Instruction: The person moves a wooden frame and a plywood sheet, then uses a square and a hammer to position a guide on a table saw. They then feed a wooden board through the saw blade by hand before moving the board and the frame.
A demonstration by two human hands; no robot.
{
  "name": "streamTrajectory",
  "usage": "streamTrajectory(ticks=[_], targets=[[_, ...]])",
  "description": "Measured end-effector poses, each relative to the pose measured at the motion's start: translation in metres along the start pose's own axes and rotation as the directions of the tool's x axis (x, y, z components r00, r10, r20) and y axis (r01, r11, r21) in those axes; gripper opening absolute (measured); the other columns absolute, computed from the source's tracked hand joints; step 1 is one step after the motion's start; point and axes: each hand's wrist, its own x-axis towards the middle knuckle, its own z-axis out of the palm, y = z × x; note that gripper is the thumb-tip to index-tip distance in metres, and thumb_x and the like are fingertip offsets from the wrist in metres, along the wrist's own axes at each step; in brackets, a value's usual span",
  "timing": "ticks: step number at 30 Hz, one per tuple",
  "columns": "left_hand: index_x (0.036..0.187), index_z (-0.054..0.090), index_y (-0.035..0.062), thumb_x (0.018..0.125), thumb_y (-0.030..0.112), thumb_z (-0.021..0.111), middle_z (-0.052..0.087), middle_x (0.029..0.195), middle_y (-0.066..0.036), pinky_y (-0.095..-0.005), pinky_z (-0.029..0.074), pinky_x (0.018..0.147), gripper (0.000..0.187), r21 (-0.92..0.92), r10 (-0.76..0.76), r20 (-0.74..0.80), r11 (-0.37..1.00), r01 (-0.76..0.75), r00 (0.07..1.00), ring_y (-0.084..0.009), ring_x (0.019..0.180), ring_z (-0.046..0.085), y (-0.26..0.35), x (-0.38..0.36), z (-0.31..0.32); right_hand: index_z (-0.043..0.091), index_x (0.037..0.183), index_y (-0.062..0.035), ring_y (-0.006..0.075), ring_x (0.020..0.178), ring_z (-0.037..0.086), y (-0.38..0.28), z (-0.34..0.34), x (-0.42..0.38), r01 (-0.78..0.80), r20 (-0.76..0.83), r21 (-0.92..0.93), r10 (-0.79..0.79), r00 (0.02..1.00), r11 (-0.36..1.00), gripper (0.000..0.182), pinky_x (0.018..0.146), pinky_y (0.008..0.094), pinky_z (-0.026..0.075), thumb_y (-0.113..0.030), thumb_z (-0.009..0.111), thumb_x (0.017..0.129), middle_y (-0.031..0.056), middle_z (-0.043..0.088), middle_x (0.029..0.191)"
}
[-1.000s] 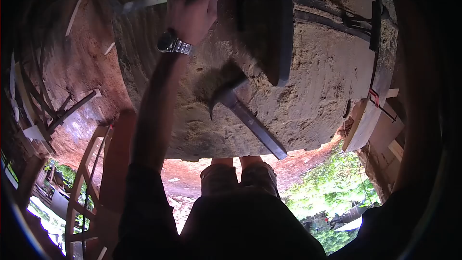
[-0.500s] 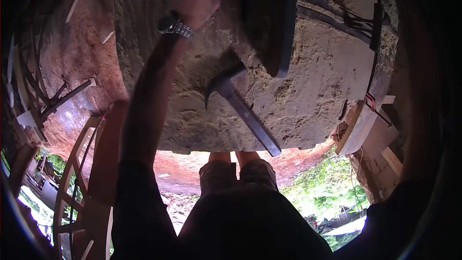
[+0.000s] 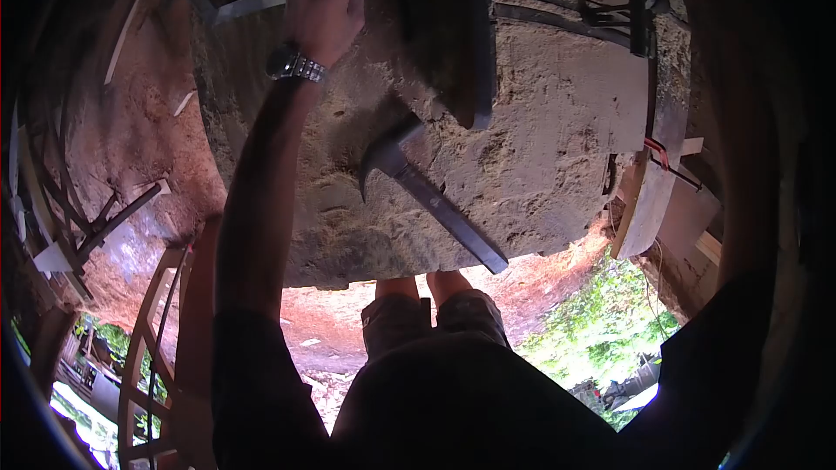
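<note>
My left hand (image 3: 329, 10), with a metal-band watch on its wrist, is closed around a pale, thin curved strip (image 3: 252, 5) at the far side of the worktable (image 3: 557, 122). The strip looks like the edge of a dark frame-like piece, whose straight dark side (image 3: 484, 43) runs toward me. Closer to me lies a claw hammer (image 3: 442, 207), its head toward my left forearm and its handle end over the table's near edge. On the right, my right arm (image 3: 751, 165) reaches up along the dark rim of the picture; its hand is out of view.
A bar clamp (image 3: 640, 17) lies at the table's far right. A red-handled tool (image 3: 657, 153) sits at the right edge near wooden pieces. A curved slatted wooden frame (image 3: 150, 339) stands at lower left. Dark sticks (image 3: 113, 218) and offcuts lie on the reddish ground.
The view has shifted, so the table, hammer and clamp appear farther left. My left hand keeps its place on the curved strip. The hammer has not moved on the table.
</note>
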Motion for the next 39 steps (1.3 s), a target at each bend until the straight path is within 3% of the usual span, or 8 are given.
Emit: streamTrajectory(ticks=[5,11,15,22,30,33,36,39], targets=[[0.087,0.065,0.015,0.085,0.016,0.072,0.061,0.091,-0.002,-0.0435,0.045,0.075,0.008,0.046,0.015,-0.007,0.999,-0.015,1.0,-0.0272,0.087,0.06,-0.016,-0.007,0.012,0.05,0.142,-0.0122,0.0276,0.136,0.048,0.032,-0.055,-0.156,0.673,0.154,0.028,-0.669,0.727,0.739,0.042,0.114,0.0468,0.037,-0.035,0.041,0.107,0.0122,0.052,0.145],[0.094,0.067,0.016,0.09,0.018,0.068,0.064,0.091,-0.008,-0.0483,0.046,0.077,0.005,0.078,-0.022,0.044,0.997,0.018,0.999,-0.0339,0.087,0.062,-0.011,-0.007,0.009,0.052,0.14,-0.0107,0.0317,0.147,0.032,0.038,-0.074,-0.156,0.836,0.354,-0.02,-0.779,0.518,0.548,0.077,0.12,0.049,0.031,-0.042,0.072,0.073,0.0132,0.042,0.153],[0.1,0.069,0.0222,0.091,0.025,0.068,0.066,0.106,-0.014,-0.0566,0.048,0.088,0.01,0.106,-0.067,0.069,0.993,0.06,0.995,-0.0389,0.096,0.064,-0.028,-0.019,0.022,0.064,0.103,-0.006,0.0335,0.103,0.06,0.013,-0.089,-0.096,0.947,0.6,0.18,-0.793,0.107,0.264,0.048,0.094,0.0456,0.048,-0.046,0.075,0.08,0.0138,0.061,0.103],[0.102,0.069,0.0221,0.088,0.021,0.068,0.067,0.102,-0.013,-0.0585,0.048,0.088,0.014,0.144,-0.094,0.07,0.986,0.083,0.993,-0.0378,0.098,0.063,-0.021,-0.019,0.018,0.058,0.097,-0.0064,0.0343,0.083,0.068,0.013,-0.02,-0.176,0.4,-0.039,0.076,-0.398,0.917,0.914,0.028,0.066,0.0424,0.055,-0.022,0.075,0.082,0.0132,0.067,0.089],[0.101,0.07,0.0192,0.085,0.017,0.064,0.069,0.096,-0.008,-0.0523,0.048,0.088,0.017,0.176,0.038,0.058,0.983,-0.048,0.998,-0.0356,0.093,0.063,-0.023,-0.019,0.017,0.053,0.084,-0.0087,0.033,0.054,0.066,-0.029,-0.004,-0.191,-0.073,-0.255,-0.019,0.065,0.965,0.997,0.042,0.039,0.0423,0.05,-0.047,0.052,0.101,0.0161,0.061,0.062],[0.098,0.07,0.0178,0.088,0.018,0.065,0.069,0.094,-0.008,-0.0515,0.048,0.085,0.012,0.179,0.025,0.074,0.983,-0.038,0.997,-0.0341,0.091,0.063,-0.019,-0.017,0.012,0.057,0.099,-0.0106,0.0285,0.073,0.064,-0.007,-0.009,-0.189,0.359,-0.133,-0.482,-0.472,0.872,0.799,0.009,0.053,0.042,0.055,-0.018,0.056,0.095,0.0098,0.054,0.09],[0.095,0.069,0.0165,0.087,0.018,0.066,0.068,0.091,-0.008,-0.0502,0.048,0.082,0.008,0.112,0.006,0.046,0.994,-0.011,0.999,-0.0329,0.089,0.063,-0.017,-0.01,0.011,0.058,0.103,-0.0123,0.0319,0.077,0.065,-0.012,-0.015,-0.182,0.366,-0.177,-0.083,-0.375,0.91,0.927,0.014,0.061,0.0455,0.056,-0.011,0.059,0.089,0.0103,0.055,0.092],[0.094,0.068,0.0165,0.085,0.017,0.067,0.066,0.095,-0.009,-0.0517,0.047,0.082,0.009,0.068,-0.015,0.062,0.998,0.01,0.998,-0.0342,0.091,0.062,-0.017,-0.009,0.011,0.052,0.12,-0.0095,0.0354,0.081,0.064,-0.02,-0.011,-0.186,0.319,-0.196,-0.302,-0.386,0.901,0.898,0.032,0.067,0.0464,0.057,-0.005,0.055,0.089,0.0142,0.053,0.095]])
